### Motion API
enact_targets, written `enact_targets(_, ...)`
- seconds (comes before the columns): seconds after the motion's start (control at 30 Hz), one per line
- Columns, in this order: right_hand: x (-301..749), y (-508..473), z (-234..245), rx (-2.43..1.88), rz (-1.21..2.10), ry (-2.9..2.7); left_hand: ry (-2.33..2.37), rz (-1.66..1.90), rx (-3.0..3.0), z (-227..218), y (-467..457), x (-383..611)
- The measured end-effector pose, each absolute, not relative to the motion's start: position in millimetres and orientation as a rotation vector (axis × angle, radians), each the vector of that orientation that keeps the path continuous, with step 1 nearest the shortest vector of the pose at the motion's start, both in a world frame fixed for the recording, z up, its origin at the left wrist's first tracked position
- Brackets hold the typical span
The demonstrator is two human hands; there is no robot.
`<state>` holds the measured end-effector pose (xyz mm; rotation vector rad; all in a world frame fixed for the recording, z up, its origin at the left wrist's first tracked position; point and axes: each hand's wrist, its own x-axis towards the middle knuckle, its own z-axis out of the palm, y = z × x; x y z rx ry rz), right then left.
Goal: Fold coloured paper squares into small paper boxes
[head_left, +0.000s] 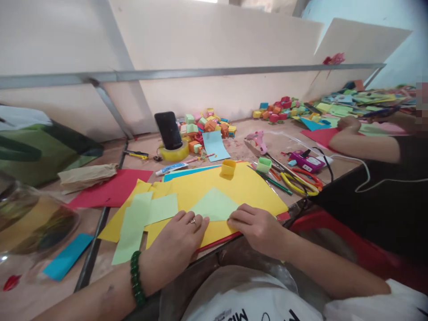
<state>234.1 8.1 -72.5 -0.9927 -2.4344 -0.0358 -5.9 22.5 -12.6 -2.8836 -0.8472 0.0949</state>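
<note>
A light green sheet of paper (216,205), folded into a triangle with its point away from me, lies on a stack of yellow paper (264,191). My left hand (182,236) is closed on its left corner, thumb and fingers pressed together there. At the right corner, my right hand (256,227) pinches the same sheet; the fingertips are partly hidden. Beside my left hand, light green paper pieces (135,229) overlap a folded yellow sheet (115,223). Beyond the triangle stand a small yellow paper ring (228,167) and a light green one (264,165).
A phone (168,130) leans in a yellow tape roll (174,150) before a pile of small paper boxes (209,125). A pink glue gun (257,140), scissors (299,183) and a purple device (306,161) lie right. Another person's arm (366,147) rests farther right.
</note>
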Motion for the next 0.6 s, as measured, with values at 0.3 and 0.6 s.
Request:
enact_targets(0.3,256.5,-8.7,-53.3,-1.460,0.024,-2.111,-1.315,-0.343,-2.907,-28.7,67.7,9.9)
enact_targets(0.6,240.0,11.3,-43.2,-1.473,0.146,-2.116,-1.924,-0.626,-3.213,-23.5,86.5,23.9)
